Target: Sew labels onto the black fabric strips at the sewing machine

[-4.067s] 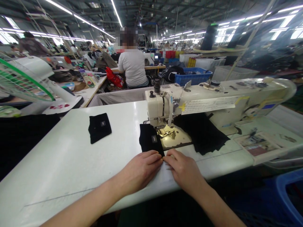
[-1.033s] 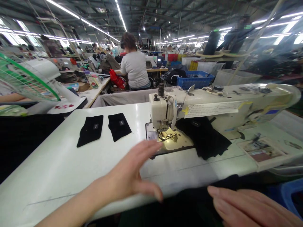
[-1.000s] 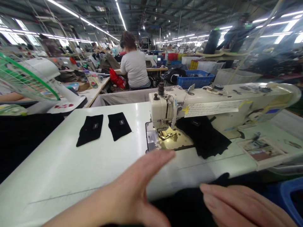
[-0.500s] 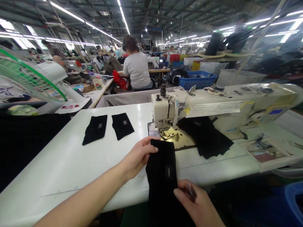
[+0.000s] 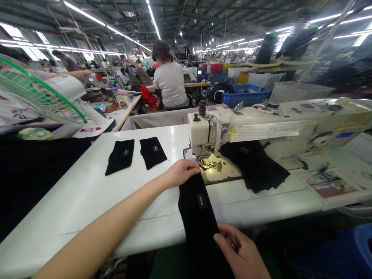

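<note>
A long black fabric piece (image 5: pixel 197 221) with a small label hangs over the front edge of the white sewing table, its lower end out of view. My left hand (image 5: pixel 183 172) pinches its top end just in front of the needle area of the sewing machine (image 5: pixel 203 135). Lower down, my right hand (image 5: pixel 240 248) grips the fabric's right edge between thumb and fingers. A small, slim metallic tool (image 5: pixel 234 240), its kind unclear, is tucked in that same hand. Two black labelled pieces (image 5: pixel 120 157) (image 5: pixel 153 152) lie flat to the left.
More black fabric (image 5: pixel 255 166) lies under the machine arm. A parts tray (image 5: pixel 334 186) sits at the right. At the left stands a green-rimmed fan (image 5: pixel 43 91). A person in a grey shirt (image 5: pixel 172 83) sits ahead, near a blue crate (image 5: pixel 245 96).
My left hand has shifted slightly up and right along the fabric's top end, now covering its corner. The fabric slants more. My right hand keeps its hold, and the view has shifted slightly.
</note>
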Tool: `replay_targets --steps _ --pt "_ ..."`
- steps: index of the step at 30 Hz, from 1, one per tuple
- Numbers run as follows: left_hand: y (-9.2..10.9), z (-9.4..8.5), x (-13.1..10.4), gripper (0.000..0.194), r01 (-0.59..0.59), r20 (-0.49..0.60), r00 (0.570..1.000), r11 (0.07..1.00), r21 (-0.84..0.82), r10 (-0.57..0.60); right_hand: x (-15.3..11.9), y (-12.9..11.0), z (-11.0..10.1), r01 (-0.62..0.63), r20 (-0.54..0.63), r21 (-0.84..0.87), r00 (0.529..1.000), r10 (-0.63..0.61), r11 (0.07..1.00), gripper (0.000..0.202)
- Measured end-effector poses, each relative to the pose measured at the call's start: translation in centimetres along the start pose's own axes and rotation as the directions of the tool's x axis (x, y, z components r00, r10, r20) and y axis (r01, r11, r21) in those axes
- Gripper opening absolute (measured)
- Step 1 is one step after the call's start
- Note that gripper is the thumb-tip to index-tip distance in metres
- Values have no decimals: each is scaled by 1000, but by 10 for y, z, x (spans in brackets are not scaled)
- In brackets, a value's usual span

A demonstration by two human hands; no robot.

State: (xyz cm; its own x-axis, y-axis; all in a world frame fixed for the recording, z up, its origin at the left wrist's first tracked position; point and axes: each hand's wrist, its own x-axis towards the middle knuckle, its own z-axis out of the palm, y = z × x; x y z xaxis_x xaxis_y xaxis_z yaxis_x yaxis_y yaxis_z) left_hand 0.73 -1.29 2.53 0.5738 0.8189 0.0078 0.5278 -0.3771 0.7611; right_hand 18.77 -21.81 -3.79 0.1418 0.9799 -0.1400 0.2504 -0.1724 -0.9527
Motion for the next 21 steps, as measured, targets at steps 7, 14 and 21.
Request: replay_targets --steps 7,14,21 --pt "-17 20 6 6 -185 -200 922 832 522 331 6 4 5 282 -60 -107 955 -290 953 23" --pt "-14 25 -10 26 -243 -87 923 743 623 375 17 8 -16 707 157 -215 706 -690 674 37" --pt "-21 16 -8 21 -309 -42 909 738 600 415 29 2 -29 749 264 -413 643 -719 518 40"
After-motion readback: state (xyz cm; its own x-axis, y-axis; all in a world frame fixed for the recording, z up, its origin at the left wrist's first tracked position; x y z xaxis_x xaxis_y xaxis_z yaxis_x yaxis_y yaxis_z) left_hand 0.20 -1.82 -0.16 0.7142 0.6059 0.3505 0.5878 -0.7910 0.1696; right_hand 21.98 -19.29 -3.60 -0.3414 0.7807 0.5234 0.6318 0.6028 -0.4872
